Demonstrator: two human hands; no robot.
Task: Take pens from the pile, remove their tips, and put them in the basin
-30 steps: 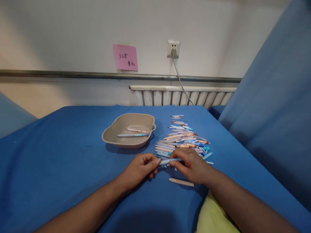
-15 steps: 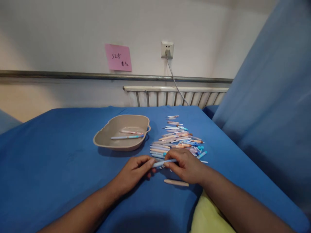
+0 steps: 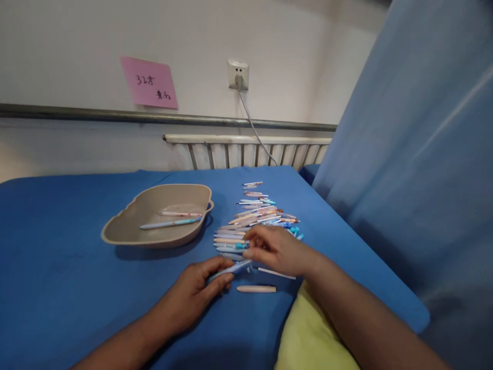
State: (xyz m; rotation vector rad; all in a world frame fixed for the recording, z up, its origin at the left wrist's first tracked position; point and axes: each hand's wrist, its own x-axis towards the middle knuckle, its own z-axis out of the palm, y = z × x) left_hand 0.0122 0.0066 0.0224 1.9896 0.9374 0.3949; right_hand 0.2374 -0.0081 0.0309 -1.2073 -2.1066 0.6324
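Observation:
My left hand [image 3: 202, 282] is closed around a light blue pen barrel [image 3: 239, 266], which tilts up toward the right. Just right of the barrel's end is my right hand [image 3: 275, 251], its thumb and index finger apart with nothing visible between them. It hovers at the near edge of a spread of pens and pen parts [image 3: 254, 218], hiding some of them. A thin white refill [image 3: 277, 273] lies below the right hand. Nearer to me rests a peach pen barrel [image 3: 256, 289].
A beige basin [image 3: 154, 239] stands on the blue-covered table [image 3: 77, 288] at left, with a blue pen [image 3: 169, 224] and a pinkish pen [image 3: 180, 214] inside. Yellow fabric [image 3: 311, 334] lies under my right forearm. A blue curtain [image 3: 404, 154] hangs at right.
My right hand has let go of the blue barrel and moved apart from it. The left hand keeps the barrel, now more tilted. The view has turned right.

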